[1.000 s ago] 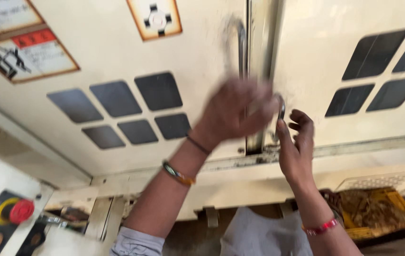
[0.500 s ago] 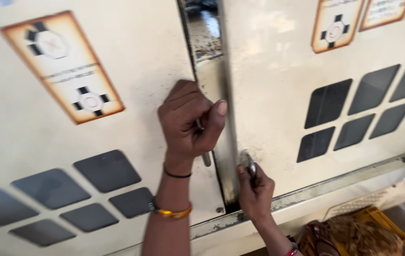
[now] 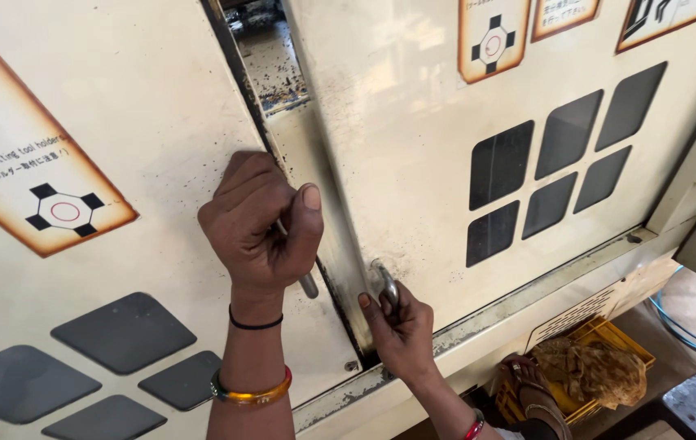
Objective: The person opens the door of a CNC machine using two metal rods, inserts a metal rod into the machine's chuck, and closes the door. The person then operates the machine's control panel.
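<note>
Doors stand parted by a narrow gap, left hand (image 3: 260,232) clenched on left door handle (image 3: 307,285), right hand (image 3: 401,330) gripping right door handle (image 3: 386,281).

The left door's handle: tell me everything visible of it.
The left door's handle is a grey metal bar near the cream door's inner edge. Only its rounded lower end shows, below the left hand, which is fisted around the rest. It slants slightly. The right hand holds a separate handle.
</note>
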